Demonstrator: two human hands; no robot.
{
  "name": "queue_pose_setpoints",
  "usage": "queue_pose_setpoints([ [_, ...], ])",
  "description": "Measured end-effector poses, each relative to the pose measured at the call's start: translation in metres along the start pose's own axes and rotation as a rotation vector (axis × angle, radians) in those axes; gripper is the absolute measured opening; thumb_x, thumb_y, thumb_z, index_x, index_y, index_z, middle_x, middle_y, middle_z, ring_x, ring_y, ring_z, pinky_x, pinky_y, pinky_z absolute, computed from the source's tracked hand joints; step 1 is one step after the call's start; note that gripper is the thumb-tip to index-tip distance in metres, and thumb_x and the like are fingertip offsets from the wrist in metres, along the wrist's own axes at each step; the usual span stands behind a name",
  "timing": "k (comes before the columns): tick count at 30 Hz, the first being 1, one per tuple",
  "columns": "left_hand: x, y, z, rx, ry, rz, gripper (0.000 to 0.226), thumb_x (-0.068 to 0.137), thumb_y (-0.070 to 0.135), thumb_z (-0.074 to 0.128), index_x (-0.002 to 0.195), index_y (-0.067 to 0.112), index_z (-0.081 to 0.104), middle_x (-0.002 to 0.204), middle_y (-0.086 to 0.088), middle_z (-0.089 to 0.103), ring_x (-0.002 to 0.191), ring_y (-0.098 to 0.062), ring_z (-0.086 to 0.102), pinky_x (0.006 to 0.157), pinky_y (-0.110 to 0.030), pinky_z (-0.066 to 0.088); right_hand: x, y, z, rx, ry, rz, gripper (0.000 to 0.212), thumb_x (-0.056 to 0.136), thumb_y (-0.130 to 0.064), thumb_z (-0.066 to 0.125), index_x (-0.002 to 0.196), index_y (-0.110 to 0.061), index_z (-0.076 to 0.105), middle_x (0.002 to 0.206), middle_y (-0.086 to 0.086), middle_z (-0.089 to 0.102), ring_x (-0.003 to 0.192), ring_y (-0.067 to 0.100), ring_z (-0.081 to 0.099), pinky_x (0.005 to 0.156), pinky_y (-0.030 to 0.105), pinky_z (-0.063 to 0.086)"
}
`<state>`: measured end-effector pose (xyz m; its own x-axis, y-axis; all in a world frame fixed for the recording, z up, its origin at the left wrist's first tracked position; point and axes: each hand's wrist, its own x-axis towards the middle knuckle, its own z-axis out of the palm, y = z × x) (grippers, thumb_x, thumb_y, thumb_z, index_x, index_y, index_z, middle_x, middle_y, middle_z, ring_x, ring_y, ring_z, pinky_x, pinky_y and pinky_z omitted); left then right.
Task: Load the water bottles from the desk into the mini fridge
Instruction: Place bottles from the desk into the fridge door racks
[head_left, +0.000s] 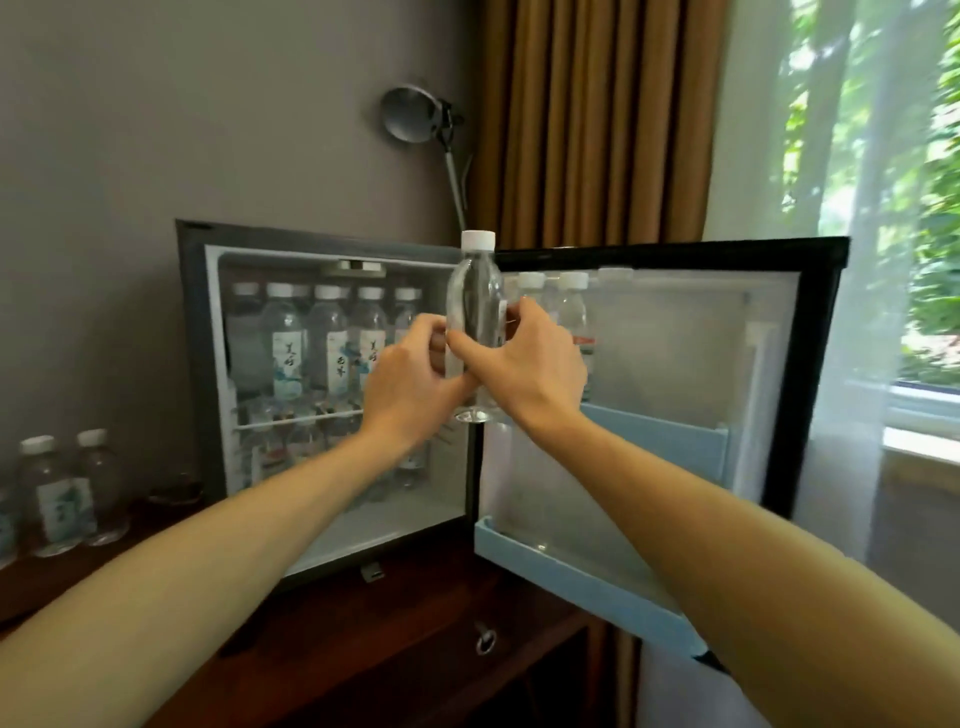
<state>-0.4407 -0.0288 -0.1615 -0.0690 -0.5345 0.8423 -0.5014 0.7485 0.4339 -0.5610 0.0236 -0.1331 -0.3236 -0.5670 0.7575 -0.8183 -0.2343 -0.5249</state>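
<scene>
A clear water bottle (476, 301) with a white cap is held upright in the air in front of the open mini fridge (332, 545). My left hand (410, 382) and my right hand (524, 364) both grip its lower half, fingers curled round it. Inside the fridge, several labelled bottles (324, 343) stand in a row on the upper wire shelf, and more lie below. Two bottles (556, 306) stand in the top rack of the open door (675, 374). On the desk at the far left stand two more bottles (67, 493).
The fridge sits on a dark wooden desk (395, 623) with a drawer keyhole. The door swings out to the right, with light blue racks (566, 571) at its bottom and middle. A desk lamp (415, 114) rises behind. Brown and sheer curtains hang at the right.
</scene>
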Motion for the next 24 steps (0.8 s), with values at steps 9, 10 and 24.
queue_pose_setpoints([
  [9, 0.014, 0.060, 0.071, -0.150, -0.046, 0.075, 0.056, 0.084, 0.054, 0.075, 0.124, 0.021, 0.054, 0.094, 0.012, 0.070, 0.080, -0.010, 0.069, 0.071, -0.038, 0.059, 0.020, 0.049, -0.065, -0.132, 0.144, 0.065, 0.051, 0.076, -0.069, 0.074, 0.100, -0.028, 0.057, 0.091, -0.009, 0.066, 0.081, 0.014, 0.064, 0.070, 0.033, 0.053],
  [10, 0.013, 0.065, 0.077, -0.157, -0.054, 0.082, 0.055, 0.085, 0.051, 0.076, 0.124, 0.020, 0.055, 0.096, 0.012, 0.067, 0.082, -0.009, 0.067, 0.070, -0.033, 0.056, 0.021, 0.053, -0.069, -0.141, 0.154, 0.075, 0.051, 0.076, -0.069, 0.074, 0.101, -0.027, 0.058, 0.091, -0.009, 0.066, 0.081, 0.013, 0.064, 0.069, 0.032, 0.051],
  [24, 0.009, 0.088, 0.114, -0.099, -0.046, 0.045, 0.061, 0.084, 0.062, 0.069, 0.128, 0.022, 0.054, 0.095, 0.008, 0.066, 0.087, -0.012, 0.065, 0.073, -0.040, 0.057, 0.027, 0.079, -0.089, -0.142, 0.129, 0.241, 0.047, 0.081, -0.060, 0.075, 0.105, -0.025, 0.055, 0.094, -0.007, 0.065, 0.088, 0.018, 0.066, 0.082, 0.041, 0.057],
])
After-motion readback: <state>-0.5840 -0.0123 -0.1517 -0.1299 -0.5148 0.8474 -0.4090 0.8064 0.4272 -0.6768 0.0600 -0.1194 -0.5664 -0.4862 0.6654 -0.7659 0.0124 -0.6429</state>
